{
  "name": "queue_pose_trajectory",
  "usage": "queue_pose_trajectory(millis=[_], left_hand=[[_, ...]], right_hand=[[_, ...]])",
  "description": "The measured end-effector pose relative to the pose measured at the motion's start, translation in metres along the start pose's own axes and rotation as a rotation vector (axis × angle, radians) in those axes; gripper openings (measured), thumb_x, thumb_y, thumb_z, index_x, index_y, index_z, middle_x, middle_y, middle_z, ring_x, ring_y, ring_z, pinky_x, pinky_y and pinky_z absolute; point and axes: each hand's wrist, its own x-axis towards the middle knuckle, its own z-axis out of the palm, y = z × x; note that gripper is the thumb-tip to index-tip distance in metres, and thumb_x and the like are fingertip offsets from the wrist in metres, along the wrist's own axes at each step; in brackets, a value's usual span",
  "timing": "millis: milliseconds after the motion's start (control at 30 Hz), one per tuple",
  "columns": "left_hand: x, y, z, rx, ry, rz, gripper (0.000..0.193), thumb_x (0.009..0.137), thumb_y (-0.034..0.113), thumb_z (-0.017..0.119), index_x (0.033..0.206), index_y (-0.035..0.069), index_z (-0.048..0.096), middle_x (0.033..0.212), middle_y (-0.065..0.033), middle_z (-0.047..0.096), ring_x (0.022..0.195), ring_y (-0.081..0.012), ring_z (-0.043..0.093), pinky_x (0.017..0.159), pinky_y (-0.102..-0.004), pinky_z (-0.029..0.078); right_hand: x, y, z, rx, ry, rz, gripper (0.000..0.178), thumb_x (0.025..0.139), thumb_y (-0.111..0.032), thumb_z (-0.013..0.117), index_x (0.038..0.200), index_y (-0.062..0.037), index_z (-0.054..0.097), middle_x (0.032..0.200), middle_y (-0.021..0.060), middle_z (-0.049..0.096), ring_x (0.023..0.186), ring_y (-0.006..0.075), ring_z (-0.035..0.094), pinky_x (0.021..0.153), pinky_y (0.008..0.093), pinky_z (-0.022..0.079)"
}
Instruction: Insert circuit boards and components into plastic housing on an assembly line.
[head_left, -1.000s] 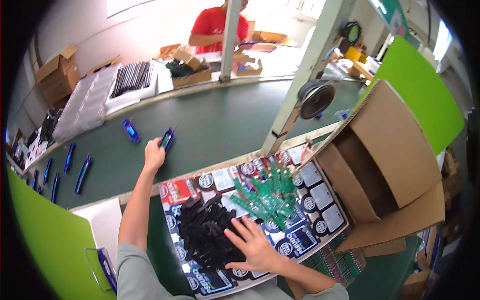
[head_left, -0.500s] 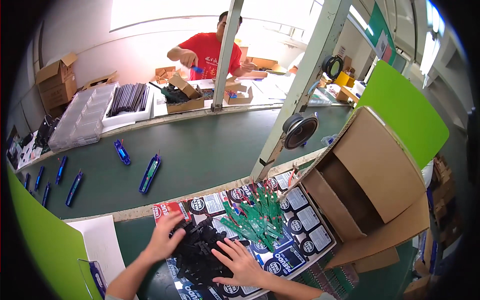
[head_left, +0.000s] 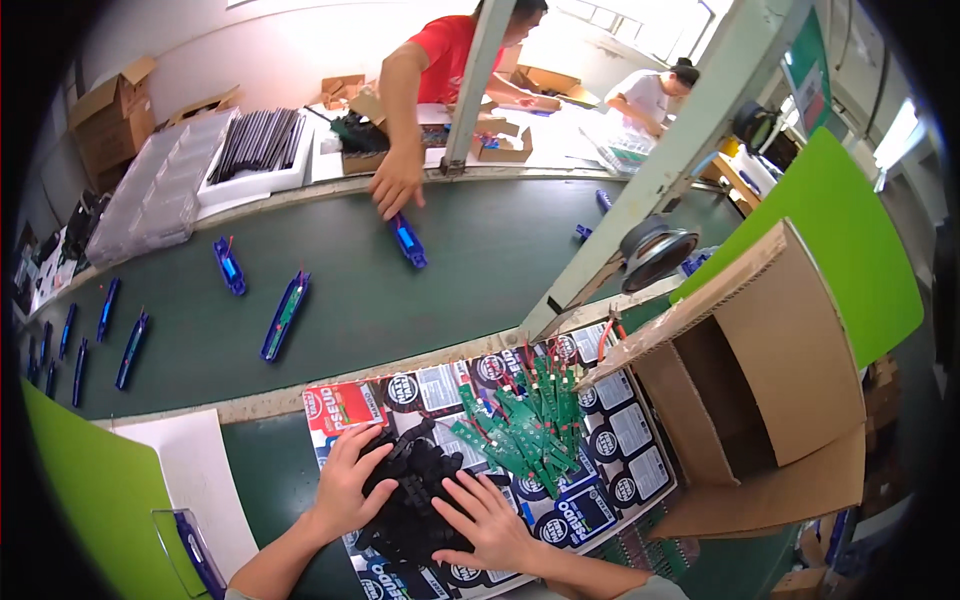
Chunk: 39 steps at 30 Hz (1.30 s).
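A heap of small black plastic parts (head_left: 408, 490) lies on a printed sheet (head_left: 350, 402) in front of me. At the heap's left side is my left hand (head_left: 350, 483), fingers spread and touching the parts. My right hand (head_left: 488, 525) rests flat-fingered against the right side, likewise open. Neither hand grips a single piece; the parts under the palms are hidden. Just beyond my right hand, several narrow green circuit boards (head_left: 525, 425) with red wires are piled on the same sheet.
An open cardboard box (head_left: 690, 400) stands at the right, by orange-handled pliers (head_left: 607, 338). Past the ledge, a green conveyor belt (head_left: 350, 330) carries several blue casings (head_left: 286, 315). Across it, a co-worker's hand (head_left: 400, 180) reaches to a blue casing (head_left: 407, 242). A metal post (head_left: 640, 215) holds a speaker (head_left: 657, 254).
My left hand has moved down and closer against the black heap; the right has barely moved. The co-worker has reached over the belt with a blue casing. Belt casings have shifted left.
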Motion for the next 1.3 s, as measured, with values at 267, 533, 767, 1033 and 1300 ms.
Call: queue_pose_trajectory(millis=[267,533,767,1033,1300], left_hand=[[0.004,0.003,0.003,-0.004,-0.034,-0.032,0.052,0.087,0.022,0.072,0.131,-0.001,0.058,0.147,-0.0241,0.045,0.138,-0.0451,0.039,0.115,-0.0507,0.031],[-0.007,0.033,0.021,0.069,0.044,-0.038,0.052,0.085,0.014,0.071,0.133,0.002,0.057,0.152,-0.0243,0.038,0.143,-0.0443,0.030,0.119,-0.0516,0.022],[-0.024,0.046,0.002,0.094,-0.063,0.012,0.068,0.089,0.029,0.067,0.148,0.002,0.045,0.161,-0.0232,0.025,0.149,-0.0408,0.023,0.121,-0.0508,0.017],[-0.065,0.064,0.022,0.283,-0.258,0.075,0.113,0.066,0.057,0.082,0.155,0.008,0.033,0.164,-0.0288,0.011,0.151,-0.0474,0.013,0.120,-0.0596,0.015],[-0.062,0.079,0.041,0.365,-0.158,0.065,0.089,0.070,0.016,0.070,0.152,0.004,0.037,0.164,-0.0248,0.015,0.152,-0.0435,0.015,0.122,-0.0542,0.013]], right_hand=[[0.005,0.000,0.000,-0.098,0.080,-0.007,0.074,0.081,-0.046,0.078,0.136,-0.0020,0.057,0.143,0.0262,0.050,0.133,0.0454,0.047,0.112,0.0562,0.036],[-0.008,-0.014,0.014,-0.170,0.212,0.068,0.071,0.087,-0.048,0.072,0.138,-0.0019,0.055,0.144,0.0246,0.049,0.136,0.0419,0.045,0.114,0.0569,0.033],[-0.047,-0.047,0.018,-0.037,0.255,0.233,0.090,0.073,-0.052,0.080,0.144,-0.0034,0.050,0.156,0.0238,0.035,0.147,0.0473,0.025,0.117,0.0661,0.020],[-0.045,-0.036,0.042,-0.138,0.410,0.266,0.069,0.074,-0.026,0.081,0.134,-0.0020,0.057,0.151,0.0237,0.043,0.143,0.0475,0.034,0.115,0.0625,0.029],[-0.051,-0.030,0.046,-0.076,0.473,0.234,0.057,0.081,-0.022,0.071,0.132,0.0007,0.058,0.149,0.0237,0.044,0.143,0.0472,0.034,0.116,0.0620,0.029]])
